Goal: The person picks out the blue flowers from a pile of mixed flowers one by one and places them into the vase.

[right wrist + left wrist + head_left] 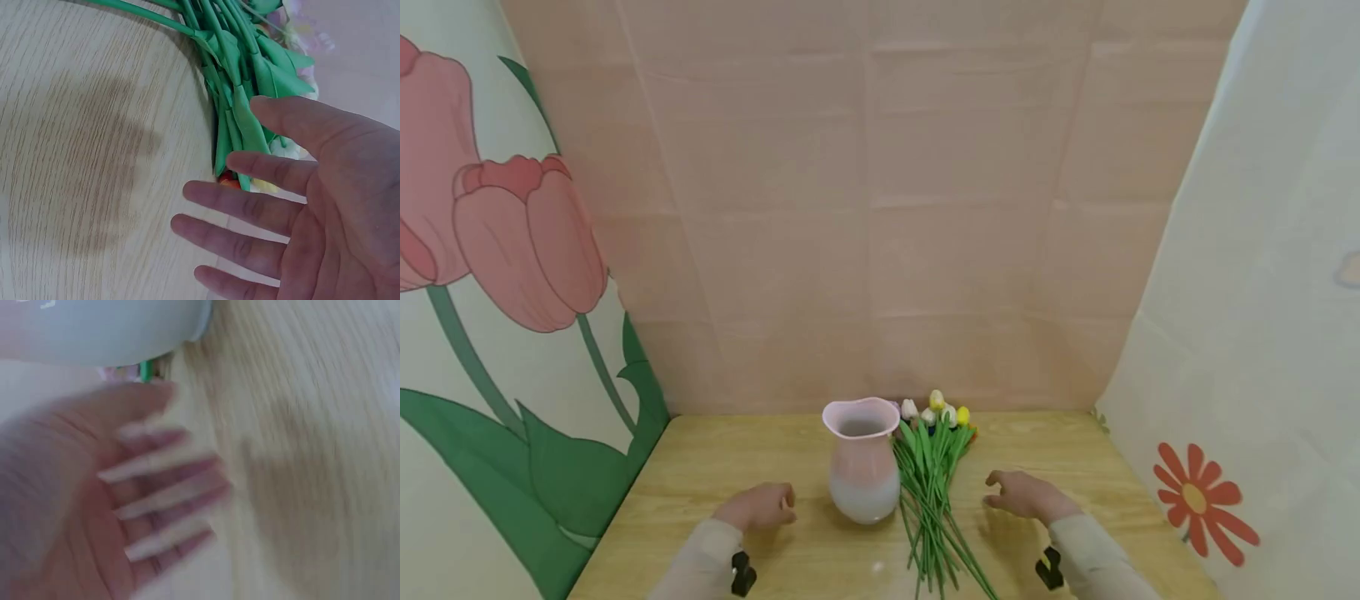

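A vase (863, 467), pink above and whitish below with a wavy rim, stands upright on the wooden table (730, 454). Beside it on the right lies a bunch of artificial tulips (932, 467), blooms toward the back wall and green stems crossing toward the front. My left hand (762, 506) hovers left of the vase, holding nothing; in the left wrist view its loosely bent fingers are blurred below the vase's side. To the right of the stems is my right hand (1026, 493), held above the table. The right wrist view shows its fingers spread and relaxed, apart from any grip.
A plain pinkish-brown cloth (880, 208) hangs behind the table. Printed side cloths flank it, one with large tulips (527, 242) on the left, one with a red flower (1198, 500) on the right. Both wrists carry dark devices (743, 573).
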### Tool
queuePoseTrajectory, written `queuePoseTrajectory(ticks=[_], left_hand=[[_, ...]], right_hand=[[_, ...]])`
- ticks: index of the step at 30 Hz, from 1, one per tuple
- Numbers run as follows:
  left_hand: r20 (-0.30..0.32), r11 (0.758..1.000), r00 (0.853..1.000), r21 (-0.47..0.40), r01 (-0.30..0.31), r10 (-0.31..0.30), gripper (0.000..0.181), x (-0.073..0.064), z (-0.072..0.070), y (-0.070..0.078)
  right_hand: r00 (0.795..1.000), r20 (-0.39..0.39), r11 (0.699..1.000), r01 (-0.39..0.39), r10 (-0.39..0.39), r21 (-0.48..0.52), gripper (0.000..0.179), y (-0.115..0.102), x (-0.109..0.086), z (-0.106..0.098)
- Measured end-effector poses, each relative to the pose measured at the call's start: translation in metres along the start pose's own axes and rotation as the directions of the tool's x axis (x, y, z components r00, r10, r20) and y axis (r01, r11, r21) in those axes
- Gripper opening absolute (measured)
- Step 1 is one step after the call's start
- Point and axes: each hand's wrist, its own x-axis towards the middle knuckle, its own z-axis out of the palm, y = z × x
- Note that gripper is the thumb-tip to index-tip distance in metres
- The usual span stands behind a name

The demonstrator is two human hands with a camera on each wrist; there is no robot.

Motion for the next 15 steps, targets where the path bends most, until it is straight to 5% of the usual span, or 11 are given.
queuePoseTrajectory(ticks=[2, 5, 8, 15], left_hand=[[-0.026, 0.982, 0.996, -0.170, -0.087, 0.084, 0.038, 0.007, 0.004, -0.002], [-0.079, 0.904, 0.981, -0.383, -0.192, 0.175, 0.066, 0.015, 0.013, -0.001], [-0.092, 0.851, 0.976, -0.478, -0.217, 0.197, 0.089, 0.021, 0.018, 0.005], [-0.095, 0.849, 0.968, -0.465, -0.250, 0.233, 0.094, 0.031, 0.021, 0.024]], right_hand=[[1.000, 0.003, 1.000, 0.002, -0.002, 0.019, 0.039, -0.001, 0.000, -0.001], [1.000, 0.002, 0.999, 0.006, -0.006, 0.040, 0.039, -0.002, 0.000, -0.002], [1.000, -0.008, 0.999, 0.011, -0.011, 0.039, 0.038, -0.004, -0.001, -0.002], [0.998, -0.051, 0.999, 0.046, -0.045, 0.018, 0.037, -0.005, -0.002, -0.003]])
